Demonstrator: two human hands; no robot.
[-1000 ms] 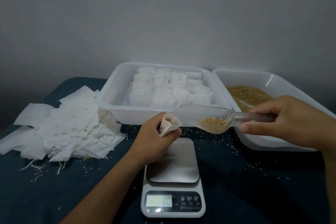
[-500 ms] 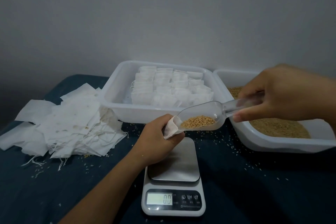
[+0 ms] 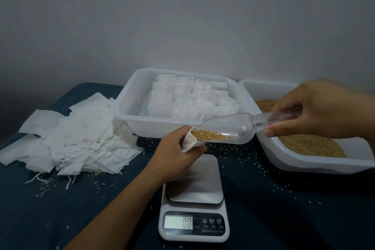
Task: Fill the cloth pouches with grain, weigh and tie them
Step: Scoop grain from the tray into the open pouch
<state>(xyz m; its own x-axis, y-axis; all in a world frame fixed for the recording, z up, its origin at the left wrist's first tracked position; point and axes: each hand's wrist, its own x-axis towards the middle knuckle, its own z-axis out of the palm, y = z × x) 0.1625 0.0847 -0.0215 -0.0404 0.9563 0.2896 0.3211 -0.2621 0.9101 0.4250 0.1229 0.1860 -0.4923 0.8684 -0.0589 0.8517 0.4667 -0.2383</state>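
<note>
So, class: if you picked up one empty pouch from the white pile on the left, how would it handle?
Probably floppy: the pile of empty pouches lies flat, creased and overlapping. Likely very light, being thin cloth. Loose strings trail out, so neighbours may drag along.

Left hand [image 3: 174, 154] and right hand [image 3: 318, 109] bare, no gloves, rings or watch visible; left forearm [image 3: 113, 213] uncovered to frame edge, no sleeve in view.

A small white cloth pouch [image 3: 189, 142], mouth open, meets the tilted clear scoop [image 3: 229, 128] of golden grain [image 3: 209, 135].
</note>
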